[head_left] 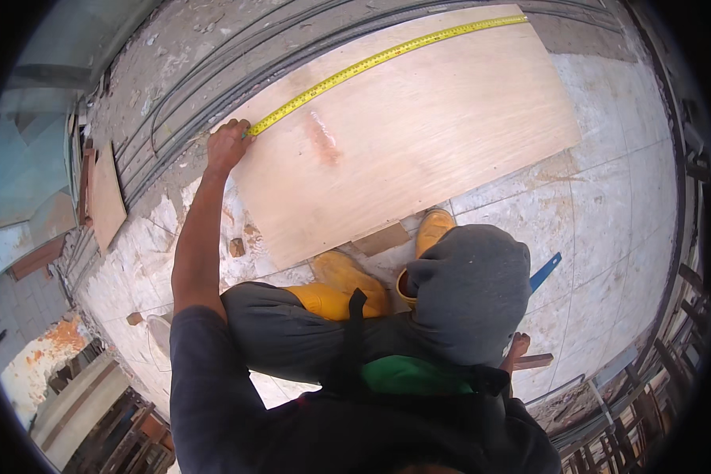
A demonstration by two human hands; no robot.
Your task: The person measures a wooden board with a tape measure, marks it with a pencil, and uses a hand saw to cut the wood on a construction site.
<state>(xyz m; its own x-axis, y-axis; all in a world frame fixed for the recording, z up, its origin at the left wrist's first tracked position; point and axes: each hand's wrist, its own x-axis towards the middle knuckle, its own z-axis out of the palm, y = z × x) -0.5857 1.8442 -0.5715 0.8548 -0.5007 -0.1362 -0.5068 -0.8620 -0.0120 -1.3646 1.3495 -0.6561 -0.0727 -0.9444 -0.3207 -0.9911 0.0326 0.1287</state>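
Observation:
My left hand (229, 146), at the end of an outstretched arm, is closed on the near end of a yellow tape measure (387, 54) at the left edge of a plywood sheet (419, 118). A bit of green shows beside the fingers. The tape's blade lies stretched along the sheet's far side to its far right corner. My right hand (519, 345) is low beside my right knee and mostly hidden; its fingers do not show clearly. Next to it is a short brown wood piece (534, 361); I cannot tell whether the hand touches it.
My yellow boots (347, 280) stand at the sheet's near edge, by a small board scrap (381, 238). A blue blade-like strip (545, 272) lies right of my knee on the tiled floor (608, 229). Long thin rods (166, 150) run behind the sheet. Stacked timber (648, 411) lies at right.

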